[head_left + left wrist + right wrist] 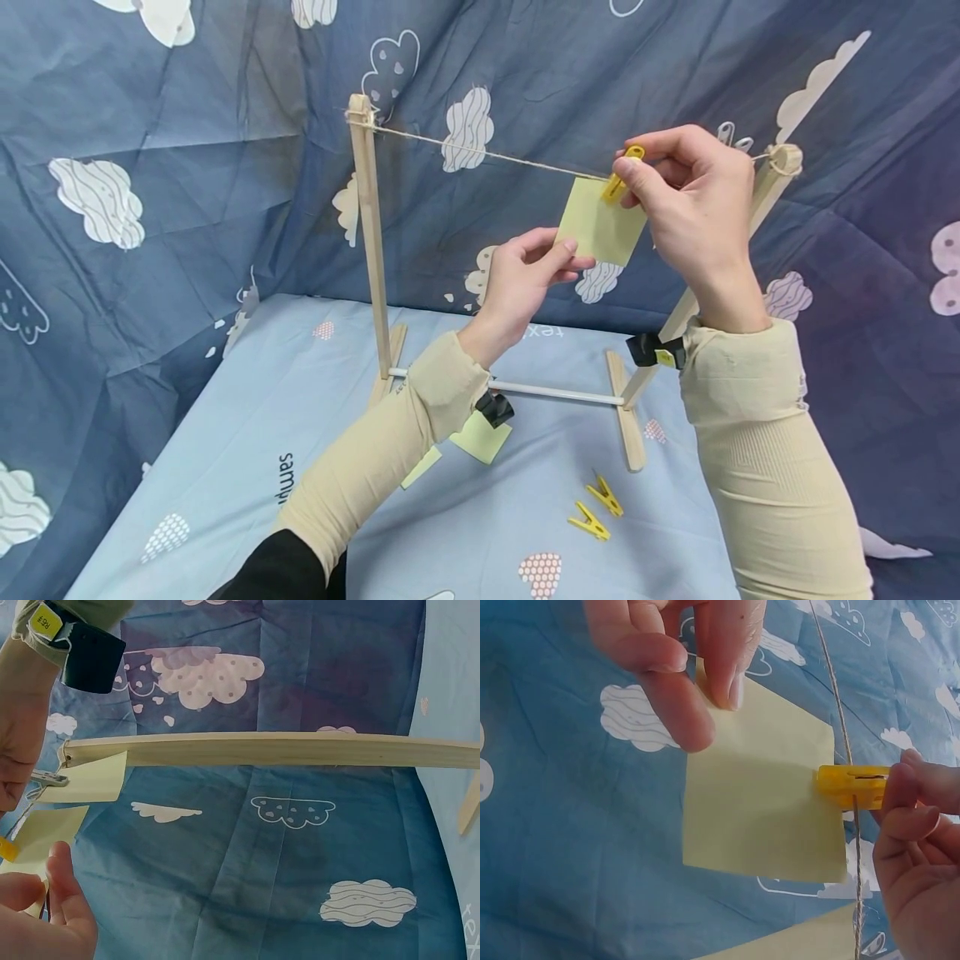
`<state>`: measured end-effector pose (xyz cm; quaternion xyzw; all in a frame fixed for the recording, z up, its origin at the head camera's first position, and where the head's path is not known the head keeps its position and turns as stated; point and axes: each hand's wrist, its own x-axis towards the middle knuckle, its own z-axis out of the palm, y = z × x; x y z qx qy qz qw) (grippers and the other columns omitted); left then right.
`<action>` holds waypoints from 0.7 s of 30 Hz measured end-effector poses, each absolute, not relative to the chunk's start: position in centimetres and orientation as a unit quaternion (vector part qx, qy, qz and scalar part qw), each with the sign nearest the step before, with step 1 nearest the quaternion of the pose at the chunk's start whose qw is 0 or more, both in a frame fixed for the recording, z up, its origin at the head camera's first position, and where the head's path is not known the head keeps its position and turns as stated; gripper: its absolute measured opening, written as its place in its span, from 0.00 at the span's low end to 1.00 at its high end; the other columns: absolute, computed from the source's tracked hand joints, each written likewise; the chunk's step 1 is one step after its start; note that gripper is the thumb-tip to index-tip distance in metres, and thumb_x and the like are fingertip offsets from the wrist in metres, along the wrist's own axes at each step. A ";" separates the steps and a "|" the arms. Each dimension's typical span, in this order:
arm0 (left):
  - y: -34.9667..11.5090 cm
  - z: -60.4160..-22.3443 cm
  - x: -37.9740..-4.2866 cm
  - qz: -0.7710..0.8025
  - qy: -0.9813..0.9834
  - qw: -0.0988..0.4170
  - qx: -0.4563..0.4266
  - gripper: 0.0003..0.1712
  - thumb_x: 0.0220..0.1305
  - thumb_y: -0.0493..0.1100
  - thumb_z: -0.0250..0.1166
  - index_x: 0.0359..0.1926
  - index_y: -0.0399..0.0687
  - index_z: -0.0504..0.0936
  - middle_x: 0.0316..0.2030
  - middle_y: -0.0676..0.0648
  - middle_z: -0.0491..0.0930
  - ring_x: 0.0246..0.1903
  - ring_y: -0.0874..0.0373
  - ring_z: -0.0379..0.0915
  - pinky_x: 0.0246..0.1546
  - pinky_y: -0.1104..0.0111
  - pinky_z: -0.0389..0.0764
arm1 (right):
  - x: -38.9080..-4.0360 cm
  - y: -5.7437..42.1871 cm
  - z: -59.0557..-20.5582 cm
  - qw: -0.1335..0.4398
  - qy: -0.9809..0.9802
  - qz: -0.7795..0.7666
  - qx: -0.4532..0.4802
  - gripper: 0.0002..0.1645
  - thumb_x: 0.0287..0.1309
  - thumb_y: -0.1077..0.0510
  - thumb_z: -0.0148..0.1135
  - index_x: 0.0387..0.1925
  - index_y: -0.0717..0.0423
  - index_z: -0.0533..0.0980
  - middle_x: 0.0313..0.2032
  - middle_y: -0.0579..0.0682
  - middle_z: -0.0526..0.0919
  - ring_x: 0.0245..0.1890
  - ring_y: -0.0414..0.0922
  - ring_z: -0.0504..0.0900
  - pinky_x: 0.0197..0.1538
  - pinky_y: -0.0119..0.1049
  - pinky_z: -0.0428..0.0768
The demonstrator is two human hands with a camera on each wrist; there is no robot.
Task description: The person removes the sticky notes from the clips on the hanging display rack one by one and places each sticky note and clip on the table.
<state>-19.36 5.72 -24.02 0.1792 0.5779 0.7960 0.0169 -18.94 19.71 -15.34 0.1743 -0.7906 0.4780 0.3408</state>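
A pale yellow paper square (596, 225) is at the twine (495, 156), its lower left edge pinched between thumb and fingers of my left hand (525, 279). My right hand (701, 200) pinches a yellow clothespin (626, 173) at the paper's upper edge. In the right wrist view the clothespin (847, 786) overlaps both the paper's edge and the twine. The left wrist view shows a second paper square (94, 780) beyond, with a grey clothespin (49, 778) on it; my right hand mostly hides it in the head view.
The twine runs between a left wooden post (369, 242) and a right wooden post (765, 187). A white rod (558, 392) joins their bases. Below lie two yellow clothespins (589, 522) and more paper squares (482, 437) on the light blue cloth (225, 467).
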 end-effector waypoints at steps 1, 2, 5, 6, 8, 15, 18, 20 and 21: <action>5.7 -24.0 -19.4 0.795 0.579 0.017 0.179 0.14 0.60 0.39 0.58 0.46 0.37 0.76 0.37 0.37 0.81 0.37 0.56 0.81 0.40 0.69 0.79 | -19.0 19.7 -15.3 0.342 -0.789 0.480 0.174 0.11 0.46 0.62 0.66 0.35 0.63 0.79 0.21 0.38 0.81 0.16 0.36 0.76 0.25 0.25 0.73; 5.7 -24.1 -19.4 0.794 0.580 0.018 0.179 0.15 0.60 0.39 0.58 0.47 0.37 0.76 0.37 0.37 0.81 0.37 0.56 0.81 0.40 0.70 0.79 | -18.9 19.6 -15.3 0.342 -0.788 0.482 0.174 0.11 0.46 0.62 0.66 0.34 0.63 0.80 0.21 0.39 0.81 0.16 0.37 0.76 0.25 0.25 0.73; 5.6 -24.1 -19.4 0.792 0.583 0.018 0.179 0.15 0.60 0.39 0.58 0.47 0.37 0.76 0.38 0.37 0.81 0.38 0.55 0.81 0.40 0.70 0.78 | -18.6 19.3 -15.2 0.344 -0.784 0.487 0.175 0.11 0.46 0.62 0.66 0.34 0.63 0.80 0.21 0.41 0.82 0.16 0.37 0.76 0.25 0.25 0.73; 5.6 -24.1 -19.3 0.792 0.584 0.019 0.178 0.15 0.60 0.39 0.58 0.47 0.37 0.76 0.38 0.37 0.81 0.38 0.55 0.81 0.40 0.70 0.78 | -18.4 19.2 -15.1 0.344 -0.782 0.489 0.175 0.11 0.46 0.62 0.66 0.34 0.63 0.80 0.22 0.42 0.82 0.16 0.37 0.76 0.25 0.25 0.73; 5.6 -24.1 -19.3 0.791 0.585 0.020 0.179 0.15 0.60 0.39 0.57 0.47 0.37 0.76 0.38 0.37 0.81 0.39 0.53 0.80 0.40 0.70 0.78 | -18.1 18.9 -14.9 0.347 -0.779 0.492 0.176 0.10 0.47 0.63 0.66 0.33 0.64 0.80 0.23 0.44 0.82 0.16 0.37 0.76 0.25 0.25 0.73; 5.5 -24.2 -19.3 0.789 0.588 0.016 0.179 0.15 0.60 0.39 0.57 0.47 0.37 0.75 0.39 0.37 0.80 0.39 0.53 0.80 0.41 0.71 0.78 | -17.7 18.6 -14.5 0.364 -0.765 0.500 0.182 0.09 0.47 0.65 0.64 0.33 0.65 0.80 0.25 0.46 0.83 0.16 0.37 0.75 0.27 0.26 0.74; 5.6 -24.8 -19.8 0.789 0.587 0.015 0.180 0.15 0.60 0.40 0.58 0.47 0.38 0.76 0.39 0.38 0.81 0.38 0.55 0.80 0.40 0.71 0.78 | -17.7 18.5 -14.4 0.372 -0.760 0.501 0.183 0.09 0.48 0.64 0.64 0.34 0.65 0.80 0.26 0.45 0.83 0.17 0.37 0.75 0.28 0.25 0.75; 5.7 -25.2 -20.2 0.791 0.585 0.014 0.180 0.15 0.60 0.40 0.58 0.47 0.39 0.76 0.38 0.39 0.81 0.37 0.55 0.80 0.40 0.70 0.78 | -17.7 18.5 -14.4 0.378 -0.756 0.503 0.183 0.09 0.48 0.64 0.63 0.34 0.65 0.80 0.27 0.45 0.83 0.17 0.37 0.75 0.28 0.25 0.75; 5.7 -25.5 -20.3 0.792 0.584 0.014 0.179 0.15 0.59 0.41 0.59 0.47 0.39 0.76 0.38 0.39 0.81 0.37 0.56 0.81 0.40 0.71 0.78 | -17.7 18.5 -14.4 0.380 -0.753 0.505 0.183 0.09 0.48 0.64 0.63 0.34 0.65 0.80 0.28 0.46 0.83 0.17 0.37 0.75 0.28 0.24 0.75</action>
